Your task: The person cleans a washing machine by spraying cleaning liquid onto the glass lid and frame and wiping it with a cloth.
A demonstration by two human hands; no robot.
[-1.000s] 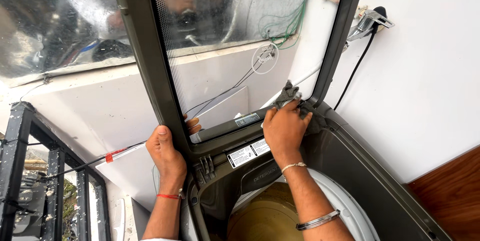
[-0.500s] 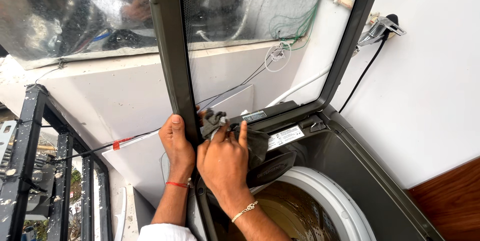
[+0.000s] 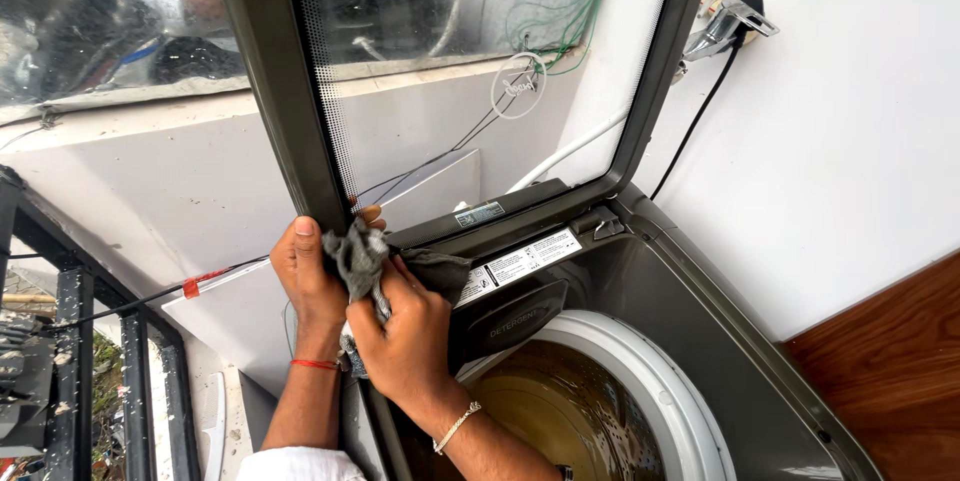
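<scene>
Where the raised lid meets the body of the washing machine, the right hand [image 3: 405, 326] is closed on a crumpled grey cloth [image 3: 358, 253], pressing it against the lower left corner of the lid frame [image 3: 290, 121]. The cloth is bunched, with no clear long axis; one end pokes up past the knuckles and a tail hangs down below the hand. The left hand [image 3: 305, 276] lies just beside it, fingers curled around the frame's edge and touching the cloth. The lid, dark-framed with a glass pane [image 3: 470, 51], stands tilted up and back, its long side running up and away from the hands. Right of the hands sit a white label strip [image 3: 520, 263] and the dark detergent tray [image 3: 515, 316], and below them the white ring of the drum opening [image 3: 665, 381].
</scene>
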